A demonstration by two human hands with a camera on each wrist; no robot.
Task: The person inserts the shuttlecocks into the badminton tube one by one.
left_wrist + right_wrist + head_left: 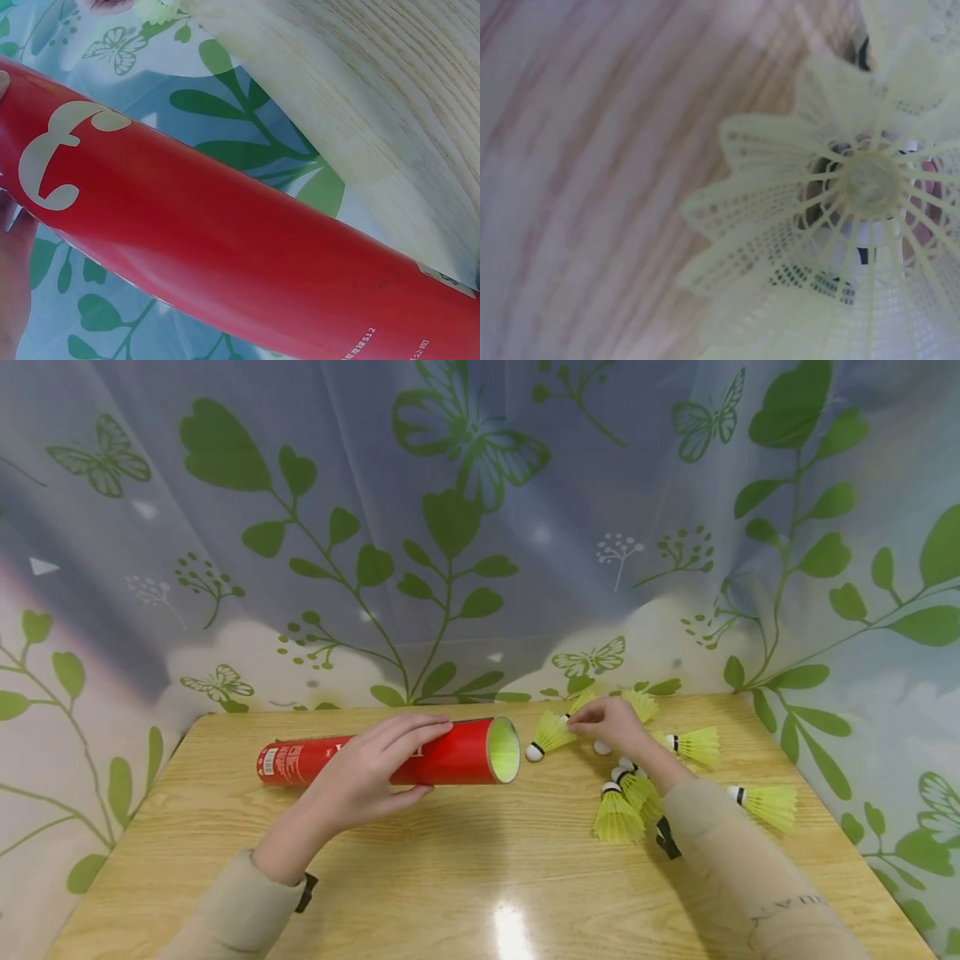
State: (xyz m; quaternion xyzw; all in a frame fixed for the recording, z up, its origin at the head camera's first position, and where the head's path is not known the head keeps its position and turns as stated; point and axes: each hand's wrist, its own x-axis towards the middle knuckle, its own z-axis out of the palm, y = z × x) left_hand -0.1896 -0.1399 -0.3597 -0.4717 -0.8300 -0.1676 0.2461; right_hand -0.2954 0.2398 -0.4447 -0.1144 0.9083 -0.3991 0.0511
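My left hand (375,768) grips a long red shuttlecock tube (457,752), fingers over its top and thumb below. The tube's open end faces right, and yellow-green shows inside it. In the left wrist view the red tube (225,225) crosses the frame, with a white letter on it. At the tube's right, my right hand (615,724) pinches the skirt edge of a yellow shuttlecock (553,732), whose white cork points left toward the opening. A yellow skirt (780,202) fills much of the right wrist view; which shuttlecock it belongs to I cannot tell.
Several more yellow shuttlecocks lie around my right hand and forearm, among them one in front (618,817) and two at the right, a nearer one (772,806) and a farther one (696,746). A leaf-patterned curtain (465,610) hangs behind the wooden table (420,877).
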